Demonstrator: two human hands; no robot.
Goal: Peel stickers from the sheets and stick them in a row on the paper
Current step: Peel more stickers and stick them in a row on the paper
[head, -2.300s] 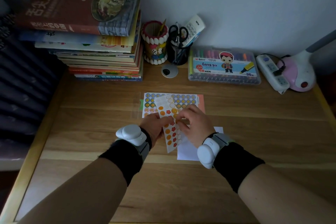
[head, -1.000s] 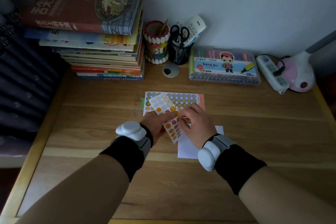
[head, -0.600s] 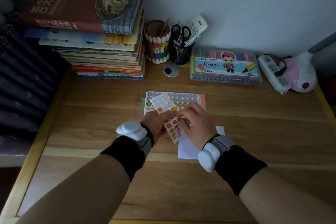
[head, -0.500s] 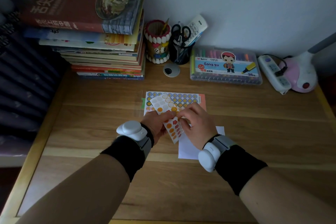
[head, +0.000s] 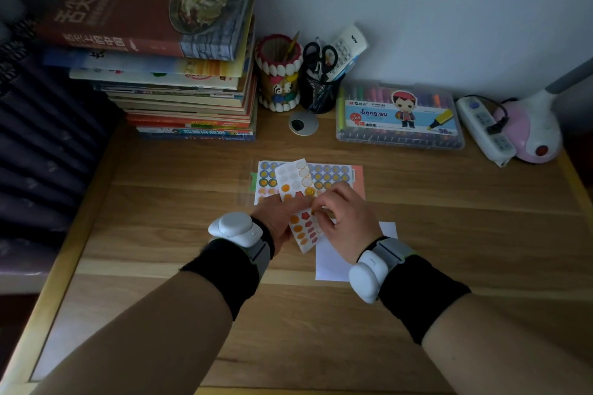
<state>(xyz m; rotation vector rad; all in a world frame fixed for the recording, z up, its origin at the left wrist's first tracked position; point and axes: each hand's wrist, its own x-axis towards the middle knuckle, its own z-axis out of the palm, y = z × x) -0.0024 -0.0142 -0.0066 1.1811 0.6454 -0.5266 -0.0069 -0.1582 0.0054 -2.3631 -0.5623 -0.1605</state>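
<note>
Holding the sticker sheet [head: 301,229] in my left hand [head: 274,223], I pinch a sticker [head: 312,211] with my right hand [head: 348,221]. The paper [head: 330,264], at five o'clock on the tabletop [head: 449,234], shows no stickers where visible; the row looks unstarted.

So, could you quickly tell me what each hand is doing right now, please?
Left hand: holds the sticker sheet by its edge.
Right hand: fingers curled, pinching at the same sheet.

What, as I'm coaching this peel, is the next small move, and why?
Probably draw the right hand up and away to complete the peel: the left hand holds the sheet, right fingertips pinch at its middle, and the paper lies just beneath.
</note>
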